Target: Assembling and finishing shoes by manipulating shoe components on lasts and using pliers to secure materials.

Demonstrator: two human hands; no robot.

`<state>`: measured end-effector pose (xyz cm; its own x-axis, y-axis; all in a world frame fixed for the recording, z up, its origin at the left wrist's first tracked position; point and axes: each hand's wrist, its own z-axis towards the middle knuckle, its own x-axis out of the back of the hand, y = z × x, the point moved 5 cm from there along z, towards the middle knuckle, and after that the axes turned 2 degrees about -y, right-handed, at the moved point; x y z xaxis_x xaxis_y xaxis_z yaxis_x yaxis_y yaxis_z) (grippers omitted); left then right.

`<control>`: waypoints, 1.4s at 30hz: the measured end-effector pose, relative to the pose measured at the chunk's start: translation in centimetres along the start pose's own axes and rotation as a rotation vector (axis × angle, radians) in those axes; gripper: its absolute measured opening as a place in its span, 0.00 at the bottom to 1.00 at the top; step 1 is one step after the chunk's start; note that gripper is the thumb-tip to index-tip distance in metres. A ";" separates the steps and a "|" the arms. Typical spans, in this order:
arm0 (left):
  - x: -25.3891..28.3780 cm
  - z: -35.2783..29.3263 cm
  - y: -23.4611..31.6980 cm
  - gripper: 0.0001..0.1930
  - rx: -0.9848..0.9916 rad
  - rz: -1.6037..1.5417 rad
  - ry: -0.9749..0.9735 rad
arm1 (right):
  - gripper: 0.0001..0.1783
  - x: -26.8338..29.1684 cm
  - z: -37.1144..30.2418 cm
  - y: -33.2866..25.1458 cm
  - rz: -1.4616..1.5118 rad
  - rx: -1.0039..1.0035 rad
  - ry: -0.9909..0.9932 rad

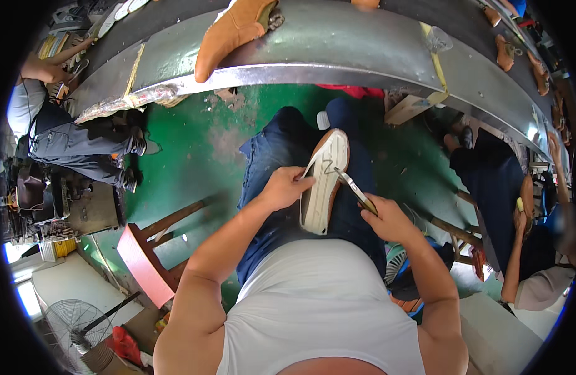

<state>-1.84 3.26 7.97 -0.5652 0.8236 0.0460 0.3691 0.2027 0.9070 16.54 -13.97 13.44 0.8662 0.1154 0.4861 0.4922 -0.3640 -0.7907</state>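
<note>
A shoe lies over my thighs with its pale, ridged sole (324,200) facing up and its toe end away from me. My left hand (288,187) is closed on the sole's left edge, thumb and fingers pinching it beside a thin white strip. In my closed right hand (386,219) is a metal hand tool that looks like pincers (355,187). Its tip touches or hovers just over the sole's middle, beside a dark squiggle; I cannot tell whether that is a thread or a drawn mark. My palm hides the handles' ends.
Ahead runs a metal-edged bench (350,47) with a tan shoe (228,37) at its edge and more shoes to the right. People sit at work on the left (75,140) and right (494,200). A pinkish stool (144,265) and a fan (75,334) stand left on the green floor (175,162).
</note>
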 end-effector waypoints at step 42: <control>-2.8 2.5 -3.2 0.27 0.180 -0.816 -0.023 | 0.14 -6.6 5.5 0.9 0.676 -0.373 -0.144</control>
<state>0.38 1.57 3.89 -0.6918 0.3915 -0.6067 -0.0364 0.8203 0.5708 11.71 -9.99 7.47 0.9828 -0.1322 -0.1291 -0.1847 -0.6813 -0.7083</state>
